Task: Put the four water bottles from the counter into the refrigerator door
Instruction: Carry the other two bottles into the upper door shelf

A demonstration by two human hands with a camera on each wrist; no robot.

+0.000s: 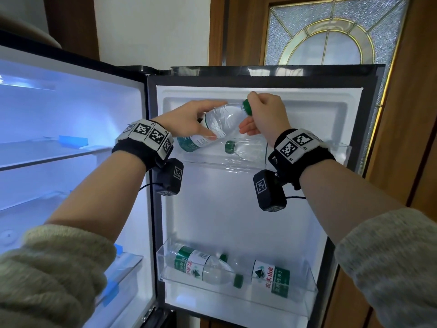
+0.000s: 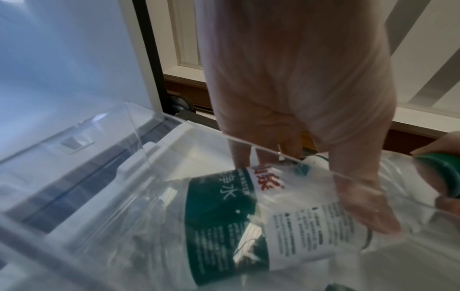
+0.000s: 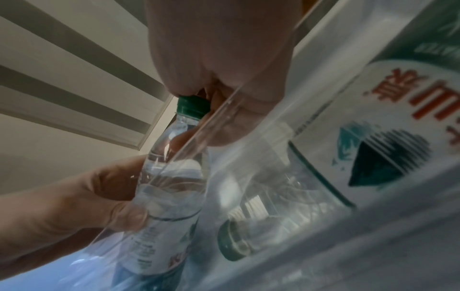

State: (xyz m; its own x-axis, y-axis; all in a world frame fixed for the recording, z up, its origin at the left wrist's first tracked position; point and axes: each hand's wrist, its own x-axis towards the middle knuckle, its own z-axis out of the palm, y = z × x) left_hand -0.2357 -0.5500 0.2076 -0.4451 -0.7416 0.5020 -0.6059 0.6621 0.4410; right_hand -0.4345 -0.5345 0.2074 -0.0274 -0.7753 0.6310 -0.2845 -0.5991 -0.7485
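Both hands grip a tilted water bottle over the upper door bin, another bottle lying inside.

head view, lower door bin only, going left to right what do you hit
Tilted water bottle with its cap to the right → green cap of a bottle behind it → upright water bottle → bin's right wall.

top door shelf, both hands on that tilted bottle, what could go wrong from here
1. The held bottle is tilted, base just inside the upper door shelf, where another bottle already lies; it may jam against it.
2. The right hand pinches only the cap; if the left hand releases early, the bottle could swing or drop.
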